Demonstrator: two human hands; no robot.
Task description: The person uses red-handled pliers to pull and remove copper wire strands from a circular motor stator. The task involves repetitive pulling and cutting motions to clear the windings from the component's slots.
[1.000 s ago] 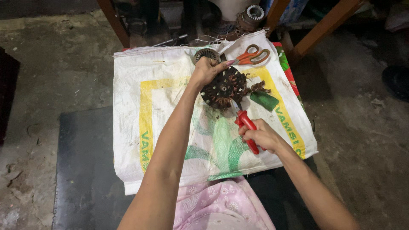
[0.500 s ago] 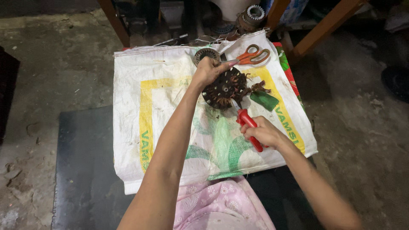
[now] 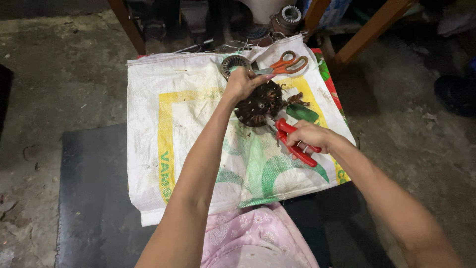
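— Motor core (image 3: 260,104), dark and round with rusty windings, sits on what?
— On a big white woven sack (image 3: 188,129) with yellow and green print, spread over the worktop; the core lies toward the sack's far right part.
— Who holds it?
— Left hand (image 3: 243,82) rests on its far left edge, fingers curled down and pressed onto the rim.
— And the other hand?
— Right hand (image 3: 307,136), just near and right of the core, has its fingers wrapped tight around red-handled pliers (image 3: 292,141), whose tip points up-left and meets the core's near edge.
— Anything around?
— Orange-handled scissors (image 3: 285,63) lie just beyond the core. A small grey ring-shaped part (image 3: 233,63) lies left of them, beside the left hand. A green piece (image 3: 302,113) lies right of the core.
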